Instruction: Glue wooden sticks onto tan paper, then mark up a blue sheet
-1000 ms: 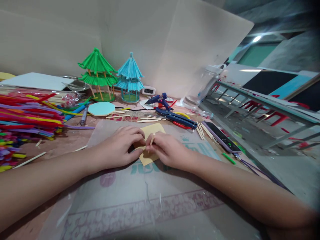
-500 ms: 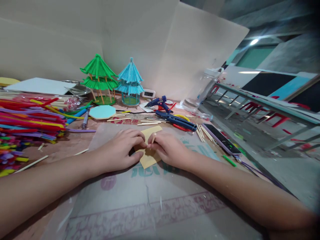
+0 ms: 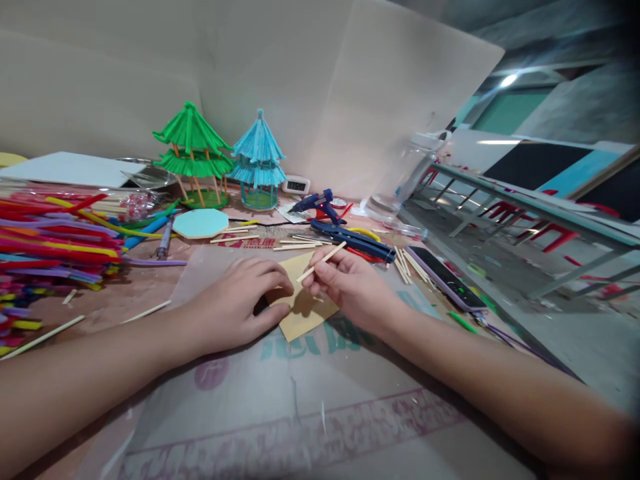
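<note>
My right hand (image 3: 350,287) pinches a short thin wooden stick (image 3: 323,261) between thumb and fingers, tilted up to the right. Beneath it lies a tan sheet of paper (image 3: 305,321), perhaps sandpaper, on a plastic-covered surface (image 3: 240,413). My left hand (image 3: 250,297) rests at the sheet's left edge, its fingers curved and its thumb apart from them, with nothing visible between. Several more wooden sticks (image 3: 297,245) lie just behind the sheet.
Behind stand a green pagoda model (image 3: 193,160) and a blue one (image 3: 259,163), near a pale blue octagonal board (image 3: 200,223). A glue gun (image 3: 320,205), blue-handled cutters (image 3: 353,240) and a phone (image 3: 445,279) lie to the right. Pipe cleaners (image 3: 55,247) are heaped at left.
My right hand has moved slightly right and lifted away from the left fingers, turning the stick into clear view. My left hand stays nearly in place. The view has shifted a little.
</note>
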`<control>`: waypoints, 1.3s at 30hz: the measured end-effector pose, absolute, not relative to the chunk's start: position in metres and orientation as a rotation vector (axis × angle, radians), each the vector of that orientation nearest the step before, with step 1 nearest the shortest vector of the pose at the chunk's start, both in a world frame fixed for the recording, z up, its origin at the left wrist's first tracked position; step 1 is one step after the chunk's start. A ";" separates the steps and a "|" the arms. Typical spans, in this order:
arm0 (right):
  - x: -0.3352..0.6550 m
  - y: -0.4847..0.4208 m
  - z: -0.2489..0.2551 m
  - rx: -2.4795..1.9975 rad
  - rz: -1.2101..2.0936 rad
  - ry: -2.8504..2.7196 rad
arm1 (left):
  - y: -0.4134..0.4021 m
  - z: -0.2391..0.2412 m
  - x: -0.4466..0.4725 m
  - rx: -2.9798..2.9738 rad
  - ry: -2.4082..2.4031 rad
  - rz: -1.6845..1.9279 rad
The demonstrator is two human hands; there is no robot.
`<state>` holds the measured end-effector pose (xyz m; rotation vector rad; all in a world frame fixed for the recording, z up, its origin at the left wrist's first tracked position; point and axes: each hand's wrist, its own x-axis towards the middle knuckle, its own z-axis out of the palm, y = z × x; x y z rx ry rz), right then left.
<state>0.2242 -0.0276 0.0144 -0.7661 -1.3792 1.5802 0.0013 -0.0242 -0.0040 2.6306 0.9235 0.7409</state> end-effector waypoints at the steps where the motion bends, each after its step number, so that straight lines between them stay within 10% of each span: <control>1: 0.224 -0.027 0.014 -0.759 1.646 -1.295 | -0.025 -0.003 0.001 2.630 0.920 0.790; 39: 0.220 -0.034 0.009 -0.710 1.699 -1.298 | -0.033 0.004 0.001 2.698 0.743 1.101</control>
